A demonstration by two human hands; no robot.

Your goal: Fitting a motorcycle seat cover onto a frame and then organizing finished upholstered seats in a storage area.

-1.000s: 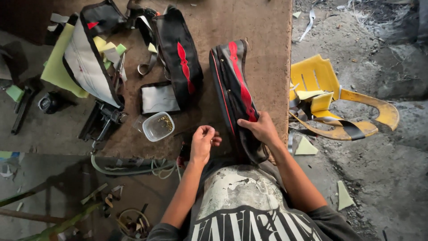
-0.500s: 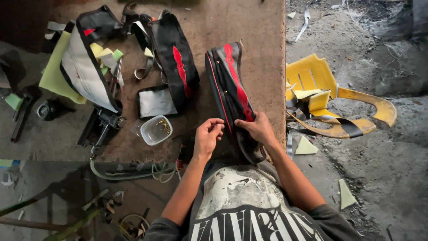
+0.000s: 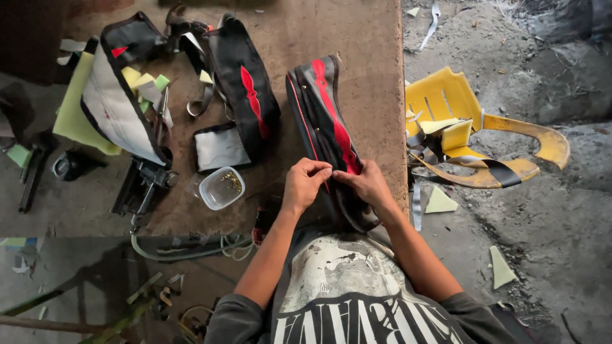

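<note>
Bag panel (image 3: 328,121), black with a red stripe and a red-edged seam, is laid lengthwise on the brown surface (image 3: 370,38), its near end drawn up to the edge closest to the body so that the work can be done close under the eyes. The left hand (image 3: 305,185) is closed in a fingertip pinch on the panel's seam at that near end; its grip is tight, thumb against forefinger, and whatever small part may be held between them is too small to be told. The right hand (image 3: 366,186) is laid just beside it, fingers curled over the panel's edge and pressed down, seemingly so that the fabric is kept taut and steady against the pinch. A little to the left, a small clear tub (image 3: 220,188) of tiny brass-coloured pieces is kept within easy reach of the left hand. Beyond it, a grey fabric piece (image 3: 218,148) lies flat, and a second black and red bag part (image 3: 245,95) is set aside with its straps loose. Farther left, a large white-faced panel (image 3: 118,105) is propped over yellow-green foam offcuts (image 3: 76,108), well apart from the work. Off the surface's right edge, a broken yellow plastic chair (image 3: 472,127) lies on the dusty floor (image 3: 542,210), with foam scraps scattered near it.
</note>
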